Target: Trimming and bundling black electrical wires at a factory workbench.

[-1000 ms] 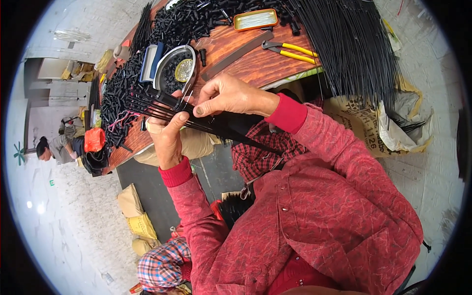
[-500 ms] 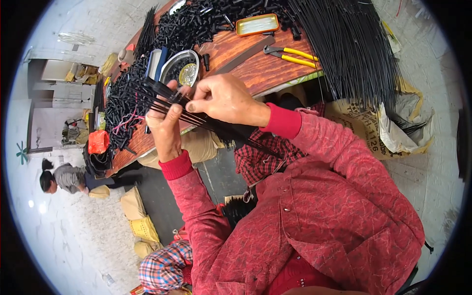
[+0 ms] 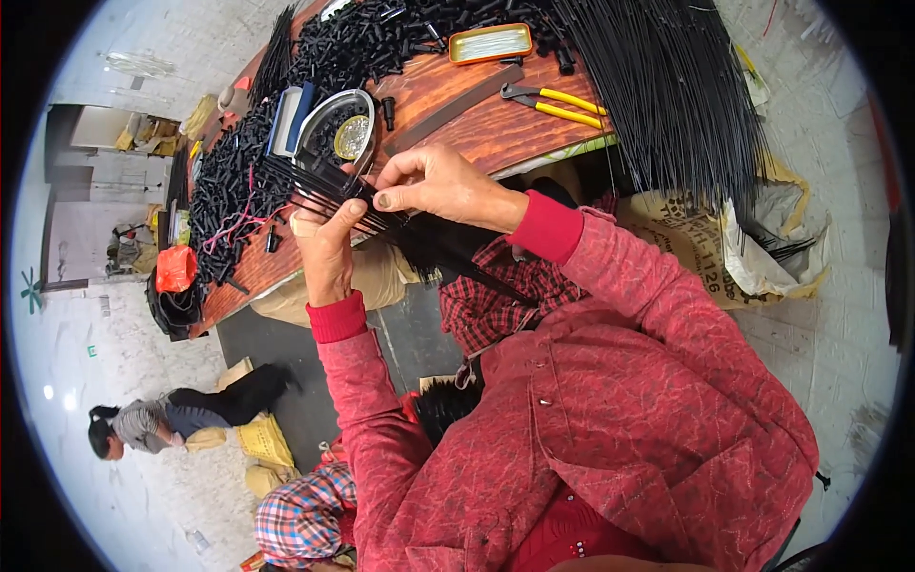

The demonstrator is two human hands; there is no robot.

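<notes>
My left hand (image 3: 329,243) is closed around a bundle of thin black rods (image 3: 310,186) above the table's near edge. The rods fan out past its fingers to the upper left, and their other ends slope down to the right toward my lap. My right hand (image 3: 453,191) is against the bundle, thumb and forefinger pinched together. What is between those fingertips is too small to make out. Just beyond the hands is an oval metal dish (image 3: 367,100) with small black pieces and a round yellowish tin (image 3: 352,137) inside.
Piles of short black tubes (image 3: 224,181) cover the wooden table (image 3: 457,124). Yellow-handled pliers (image 3: 553,103), a dark flat bar (image 3: 457,107) and an orange-rimmed tin (image 3: 490,44) lie beyond. A mass of long black rods (image 3: 658,105) hangs over the right edge. Another person (image 3: 152,424) is at far left.
The table and its things have shifted slightly left and up in view. My right fingers have opened a little in shape but remain at the bundle. The other person has moved down the view.
</notes>
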